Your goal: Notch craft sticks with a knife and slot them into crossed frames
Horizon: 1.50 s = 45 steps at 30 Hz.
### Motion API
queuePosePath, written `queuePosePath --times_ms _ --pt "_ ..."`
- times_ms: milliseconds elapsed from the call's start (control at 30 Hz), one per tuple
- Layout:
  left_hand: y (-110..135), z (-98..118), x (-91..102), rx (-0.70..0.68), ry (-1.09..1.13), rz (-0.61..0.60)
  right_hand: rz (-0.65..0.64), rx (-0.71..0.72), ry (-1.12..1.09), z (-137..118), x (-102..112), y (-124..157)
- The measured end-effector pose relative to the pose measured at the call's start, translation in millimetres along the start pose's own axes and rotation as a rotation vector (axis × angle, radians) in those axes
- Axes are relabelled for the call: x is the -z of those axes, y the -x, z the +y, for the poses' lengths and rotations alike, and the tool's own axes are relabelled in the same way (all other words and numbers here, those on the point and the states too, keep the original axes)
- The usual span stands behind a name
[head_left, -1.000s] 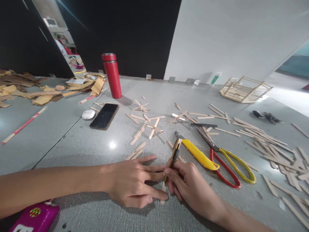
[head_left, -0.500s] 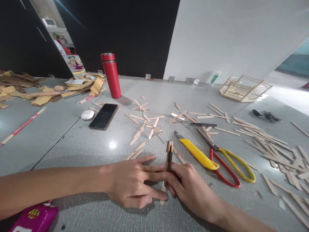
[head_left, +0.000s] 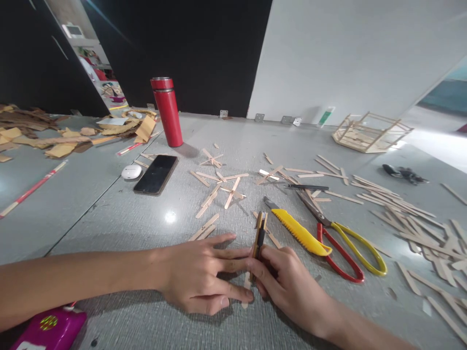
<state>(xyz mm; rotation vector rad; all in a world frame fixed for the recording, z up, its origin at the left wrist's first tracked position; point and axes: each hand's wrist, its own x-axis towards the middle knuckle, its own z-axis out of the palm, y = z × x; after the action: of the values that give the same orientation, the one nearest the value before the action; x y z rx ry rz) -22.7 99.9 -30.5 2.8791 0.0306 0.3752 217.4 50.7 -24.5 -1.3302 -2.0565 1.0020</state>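
My left hand (head_left: 199, 272) lies with its fingers spread, their tips pressing a wooden craft stick (head_left: 246, 291) onto the grey table. Closed round a gold-and-black utility knife (head_left: 260, 236), my right hand (head_left: 288, 287) holds it steeply upright over that same stick. The knife's lower end is hidden behind the fingers. Just beyond the hands lie several cut craft sticks (head_left: 207, 226). Further right are a yellow-handled saw knife (head_left: 299, 232) and scissors (head_left: 337, 226) with one red and one yellow handle.
A red flask (head_left: 168, 114), a black phone (head_left: 156, 175) and a white earbud case (head_left: 131, 171) stand at back left. Loose sticks (head_left: 430, 238) cover the right side, before a stick-built frame (head_left: 370, 133). A purple device (head_left: 54, 328) sits under my left forearm.
The utility knife's upper end has tipped slightly to the right in my right hand. My left hand stays in place on the craft stick.
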Motion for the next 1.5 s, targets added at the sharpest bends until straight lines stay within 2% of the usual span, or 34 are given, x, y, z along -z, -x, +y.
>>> queuePosePath --times_ms 100,200,333,433,667,833,900,1000,1067,1100,1167,1267,1367,1500 --pt "2 -1 -0.1 0.004 -0.008 -0.029 0.087 -0.006 0.012 -1 10 3" --pt "3 -1 -1.9 0.005 -0.022 -0.019 0.151 0.019 0.071 -11 28 5" --pt "3 -1 -3.7 0.017 -0.019 -0.008 0.033 -0.085 0.026 -21 42 7" --pt "1 1 -2.3 0.022 0.004 0.02 -0.028 -0.16 -0.049 -17 36 8" --pt "0 4 1.9 0.202 0.039 0.165 0.138 -0.152 -0.227 5 18 9" --pt "0 8 1.3 0.288 0.085 0.17 0.208 -0.166 -0.322 10 16 13" --pt "0 11 5.3 0.378 0.136 0.198 0.249 -0.135 -0.316 13 16 15" --pt "-2 17 22.1 0.527 0.258 0.237 0.309 0.001 -0.229 17 15 18" --pt "-5 24 38.1 0.605 0.349 0.248 0.303 0.093 -0.143 19 15 19" --pt "-6 28 46.1 0.691 0.468 0.264 0.289 0.121 -0.108 20 15 19" --pt "-8 35 59.1 0.761 0.61 0.311 0.256 0.17 -0.052 19 15 19" --pt "-8 43 67.6 0.77 0.657 0.354 0.222 0.235 0.009 18 16 18" --pt "-5 48 66.3 0.743 0.637 0.41 0.189 0.295 0.107 15 17 17" --pt "-3 52 64.2 0.713 0.592 0.426 0.212 0.287 0.173 1 19 17"
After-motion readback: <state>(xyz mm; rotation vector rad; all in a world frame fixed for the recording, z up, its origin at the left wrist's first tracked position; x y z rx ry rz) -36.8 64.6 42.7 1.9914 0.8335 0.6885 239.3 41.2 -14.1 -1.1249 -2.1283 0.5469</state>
